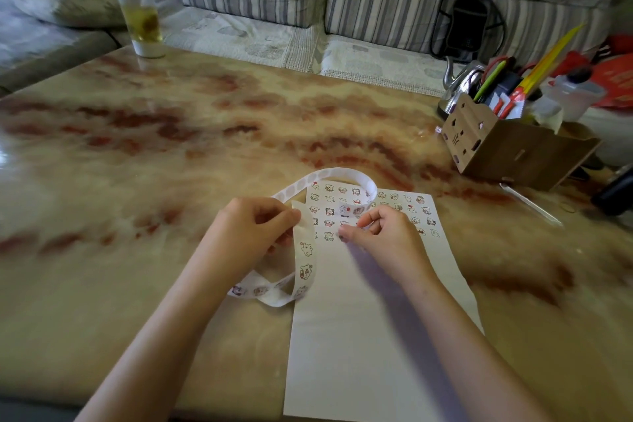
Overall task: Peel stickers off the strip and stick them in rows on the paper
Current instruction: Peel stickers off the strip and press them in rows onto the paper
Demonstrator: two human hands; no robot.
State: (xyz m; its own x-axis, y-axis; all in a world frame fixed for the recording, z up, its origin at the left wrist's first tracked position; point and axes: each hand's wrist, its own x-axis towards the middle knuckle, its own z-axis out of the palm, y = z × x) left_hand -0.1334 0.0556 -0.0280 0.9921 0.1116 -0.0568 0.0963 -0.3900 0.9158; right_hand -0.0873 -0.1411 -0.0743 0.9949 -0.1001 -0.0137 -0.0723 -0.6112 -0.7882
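1. White paper (pixel 370 319) lies on the marbled counter (pixel 171 147) with its long axis running away from the person. Rows of small cartoon stickers (pixel 387 197) fill the far end, and the near part is bare.
2. The strip (pixel 306 250) loops widely. One arc rises over the far rows, and another length, still carrying stickers, hangs along the paper's left edge and curls on the counter.
3. The left hand (pixel 253 226) pinches the strip between thumb and fingers, just beside the paper's left edge.
4. The right hand (pixel 390 236) is over the paper with its fingers (pixel 344 236) curled and their tips down at the lowest row. Blur hides whether a sticker sits under or between them – I cannot tell.
5. The rows run across the paper's short side, so the next free spot probably lies at or just nearward of those fingertips. The right hand is the nearer one for placing – the strip's unpeeled stickers lie to its left, close by, between the two hands.
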